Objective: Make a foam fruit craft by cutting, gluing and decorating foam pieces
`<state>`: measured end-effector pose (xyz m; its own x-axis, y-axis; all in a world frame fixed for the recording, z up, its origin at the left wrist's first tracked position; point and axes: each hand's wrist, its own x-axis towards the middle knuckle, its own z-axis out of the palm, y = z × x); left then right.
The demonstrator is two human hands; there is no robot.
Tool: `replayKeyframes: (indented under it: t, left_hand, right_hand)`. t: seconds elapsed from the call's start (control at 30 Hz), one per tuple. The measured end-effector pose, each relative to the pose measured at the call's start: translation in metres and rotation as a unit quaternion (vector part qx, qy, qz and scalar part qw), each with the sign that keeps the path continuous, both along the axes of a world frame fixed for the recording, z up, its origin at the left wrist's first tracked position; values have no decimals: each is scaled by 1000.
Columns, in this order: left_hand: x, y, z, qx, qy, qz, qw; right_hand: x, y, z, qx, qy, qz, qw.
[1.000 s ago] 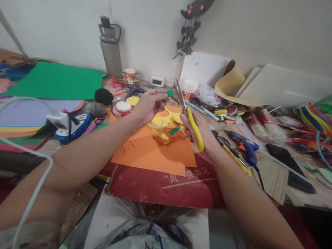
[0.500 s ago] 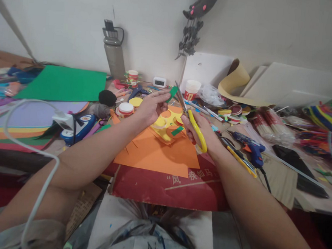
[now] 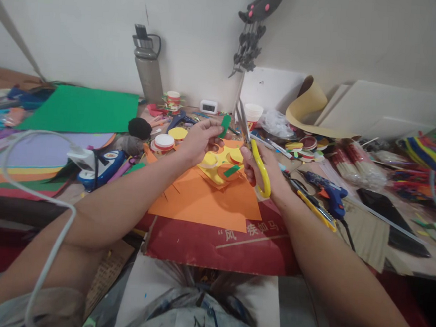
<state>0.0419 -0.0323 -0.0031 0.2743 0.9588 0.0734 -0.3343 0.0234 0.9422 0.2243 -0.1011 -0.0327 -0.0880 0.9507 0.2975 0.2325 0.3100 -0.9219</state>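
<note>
Between the fingertips of my left hand a small strip of green paper stands upright. My right hand is closed round the yellow handles of a pair of scissors, whose blades point up and away, just right of the strip and apart from it. Below both hands lie orange paper sheets on a red board. A second green paper piece rests on an orange round among yellow paper pieces and yellow-topped discs.
A green sheet and a grey bottle stand to the left and back. On the right are a blue glue gun, a yellow utility knife and a black phone. A white cable crosses over my left arm.
The scissors have drawn slightly away from the green strip, their blades turned more upright. The strip is now held more vertically in my left fingers.
</note>
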Motion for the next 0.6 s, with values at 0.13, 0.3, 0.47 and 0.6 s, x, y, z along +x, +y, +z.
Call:
replayKeyframes:
  t: [0.13, 0.3, 0.47, 0.6]
  left_hand:
    - [3, 1, -3, 39, 14, 2, 999]
    - [1, 5, -2, 44, -15, 20, 999]
    - [-1, 5, 2, 38, -14, 1, 999]
    - [-1, 9, -1, 65, -6, 3, 998]
  right_hand:
    - [-2, 0, 3, -12, 52, -20, 998]
    - [0, -1, 3, -16, 28, -5, 999]
    - [-3, -5, 6, -55, 3, 12, 998]
    - [-4, -6, 10, -69, -15, 9, 997]
